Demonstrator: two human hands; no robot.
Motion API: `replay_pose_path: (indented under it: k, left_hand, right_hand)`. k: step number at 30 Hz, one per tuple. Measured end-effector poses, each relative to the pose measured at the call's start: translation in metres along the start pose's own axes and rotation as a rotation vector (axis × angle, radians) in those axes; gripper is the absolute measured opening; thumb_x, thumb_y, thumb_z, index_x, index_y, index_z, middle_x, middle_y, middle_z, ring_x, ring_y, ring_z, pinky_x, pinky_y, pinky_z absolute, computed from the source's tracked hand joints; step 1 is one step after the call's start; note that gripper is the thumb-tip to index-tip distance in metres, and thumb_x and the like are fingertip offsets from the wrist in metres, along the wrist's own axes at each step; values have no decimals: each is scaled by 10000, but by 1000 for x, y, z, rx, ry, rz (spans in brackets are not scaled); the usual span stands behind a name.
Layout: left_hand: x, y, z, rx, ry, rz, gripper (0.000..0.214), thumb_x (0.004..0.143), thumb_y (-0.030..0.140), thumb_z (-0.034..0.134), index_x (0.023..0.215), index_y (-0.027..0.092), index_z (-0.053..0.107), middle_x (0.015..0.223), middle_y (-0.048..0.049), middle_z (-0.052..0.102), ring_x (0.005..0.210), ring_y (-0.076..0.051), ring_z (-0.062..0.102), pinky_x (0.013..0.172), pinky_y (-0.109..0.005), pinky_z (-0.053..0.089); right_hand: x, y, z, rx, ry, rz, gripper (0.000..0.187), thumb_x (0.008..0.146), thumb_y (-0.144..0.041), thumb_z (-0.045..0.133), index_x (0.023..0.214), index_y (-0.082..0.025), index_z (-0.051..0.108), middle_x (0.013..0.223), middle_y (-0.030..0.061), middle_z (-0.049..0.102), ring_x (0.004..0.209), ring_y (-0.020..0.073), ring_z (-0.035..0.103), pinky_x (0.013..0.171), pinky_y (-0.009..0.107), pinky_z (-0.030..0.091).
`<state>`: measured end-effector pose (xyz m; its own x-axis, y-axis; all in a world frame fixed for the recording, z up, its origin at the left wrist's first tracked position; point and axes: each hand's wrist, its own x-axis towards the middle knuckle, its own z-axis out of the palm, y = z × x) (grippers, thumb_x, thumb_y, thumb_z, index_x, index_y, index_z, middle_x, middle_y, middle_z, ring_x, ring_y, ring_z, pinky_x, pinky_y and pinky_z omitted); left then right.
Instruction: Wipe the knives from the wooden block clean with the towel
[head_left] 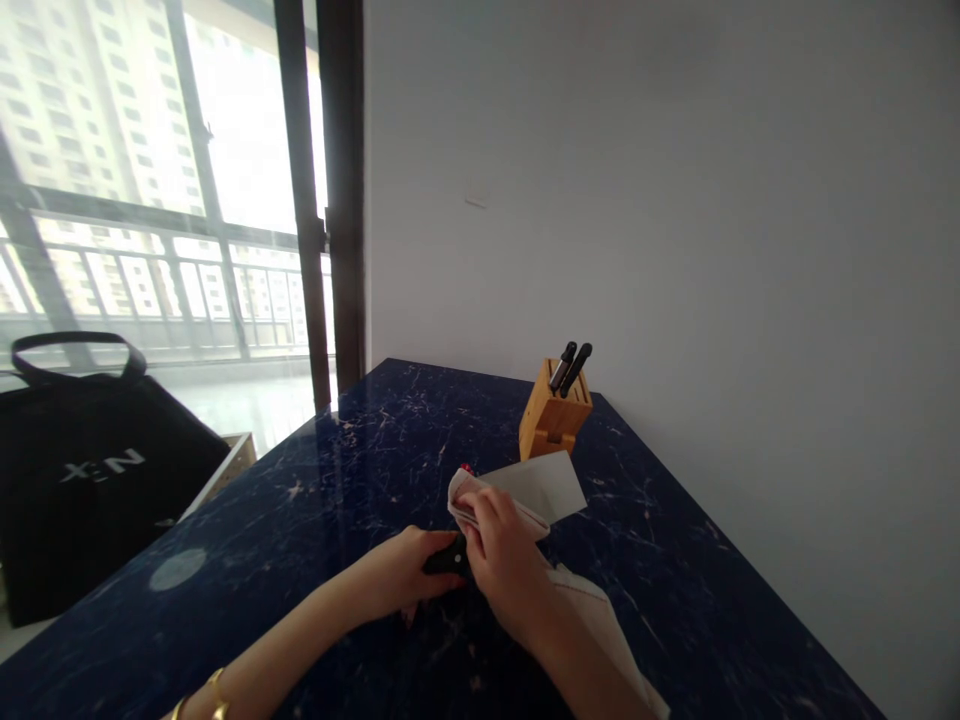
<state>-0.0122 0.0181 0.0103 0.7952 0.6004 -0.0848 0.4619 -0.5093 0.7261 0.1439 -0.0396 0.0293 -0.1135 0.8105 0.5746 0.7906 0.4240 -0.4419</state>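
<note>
My left hand [409, 572] is closed round the black handle of a cleaver [553, 485]. The wide, pale blade points away to the right, above the table. In my right hand [501, 550] is a white cloth [463, 492], folded over the blade near the handle and pressed against it. The rest of the cloth hangs down behind my right wrist toward the table's near side. Part of the blade is hidden by the cloth and my fingers. A small red spot shows just beyond the cloth; I cannot make out what it is.
A wooden knife block [555, 408] with two black-handled tools in it stands beyond the blade. The dark blue marbled table [360, 480] meets a grey wall [660, 220]. A black bag [97, 480] is at the left, before a tall window.
</note>
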Motion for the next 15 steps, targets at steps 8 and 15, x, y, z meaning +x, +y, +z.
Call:
replay_pose_path:
  k: [8,15]
  left_hand:
    - [0,-2,1,-22,0,-17,366,762,458,484,1000,190,559,612,3,631,431,-144,601,351,-161,404]
    - [2,-4,1,-46,4,-13,344,758,439,496,1000,200,552,621,10,632,426,-145,600,366,-175,427]
  right_hand:
    - [4,23,-13,7,155,147,295,761,-70,417,1021,-188,491,969,60,510,951,190,486,860,356,403]
    - [0,4,-5,11,10,47,314,741,-49,428,1002,-203,509,954,50,520,944,195,484,850,359,406]
